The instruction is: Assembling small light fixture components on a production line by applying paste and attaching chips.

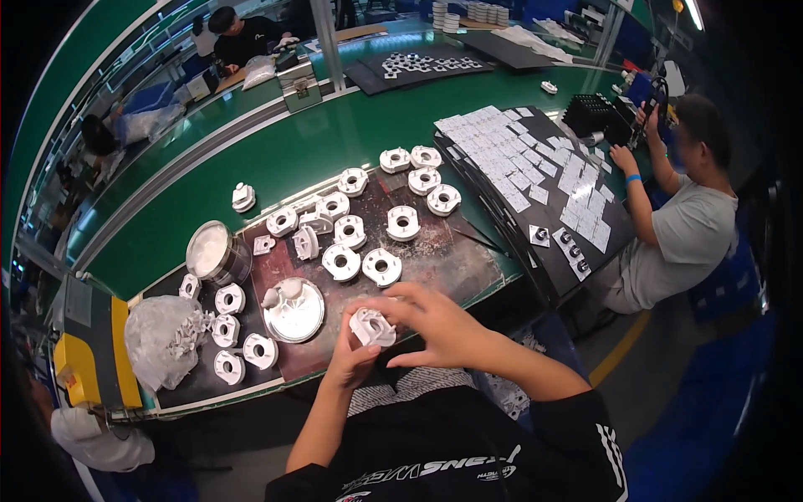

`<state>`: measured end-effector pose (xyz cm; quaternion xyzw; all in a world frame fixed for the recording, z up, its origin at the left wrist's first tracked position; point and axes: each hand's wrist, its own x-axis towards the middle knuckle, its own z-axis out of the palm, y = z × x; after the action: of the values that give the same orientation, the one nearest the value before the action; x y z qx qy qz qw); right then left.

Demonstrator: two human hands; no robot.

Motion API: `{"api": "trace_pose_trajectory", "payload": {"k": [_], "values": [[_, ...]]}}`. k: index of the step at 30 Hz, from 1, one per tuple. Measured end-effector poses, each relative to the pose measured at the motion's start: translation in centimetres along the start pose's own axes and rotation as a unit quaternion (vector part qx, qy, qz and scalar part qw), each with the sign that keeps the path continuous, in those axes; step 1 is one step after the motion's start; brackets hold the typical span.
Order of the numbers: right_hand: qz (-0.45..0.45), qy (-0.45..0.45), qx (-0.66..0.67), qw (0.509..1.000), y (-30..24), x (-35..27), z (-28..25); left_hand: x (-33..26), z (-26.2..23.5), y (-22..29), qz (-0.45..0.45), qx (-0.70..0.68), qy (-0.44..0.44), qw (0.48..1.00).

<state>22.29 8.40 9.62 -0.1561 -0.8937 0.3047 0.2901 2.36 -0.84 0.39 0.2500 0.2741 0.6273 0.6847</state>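
Gripping 1 white plastic part [371, 326], both hands [393, 335] close together beside 2 metal dishes [294, 311].

Left hand [351, 360] and right hand [435, 326] together (fingers curled), forearms raised

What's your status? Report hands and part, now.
Both hands, left and right, grip one white ring part. More white parts on mat ahead. Nothing blocking.

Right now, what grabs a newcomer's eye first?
Both hands meet at bottom centre: the left hand and right hand hold one white plastic ring part. Beyond them, more white ring parts lie scattered on a brown mat. To the right, a black board carries rows of white square pieces.
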Motion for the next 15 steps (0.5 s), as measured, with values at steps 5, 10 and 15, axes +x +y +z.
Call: {"api": "trace_pose_trajectory", "payload": {"k": [5,10,15], "values": [[0.185,0.171,-0.010,0.968,-0.3,-5.8,-4.9,0.4,-1.8,0.0,0.050,0.197,0.007,0.979],[0.287,0.336,-0.218,0.870,1.7,-11.7,-10.5,1.6,-2.6,1.4,0.070,0.408,0.034,0.910],[0.393,0.322,-0.373,0.776,5.6,-17.2,-14.2,2.8,-1.9,3.8,0.121,0.674,-0.003,0.728]]}}
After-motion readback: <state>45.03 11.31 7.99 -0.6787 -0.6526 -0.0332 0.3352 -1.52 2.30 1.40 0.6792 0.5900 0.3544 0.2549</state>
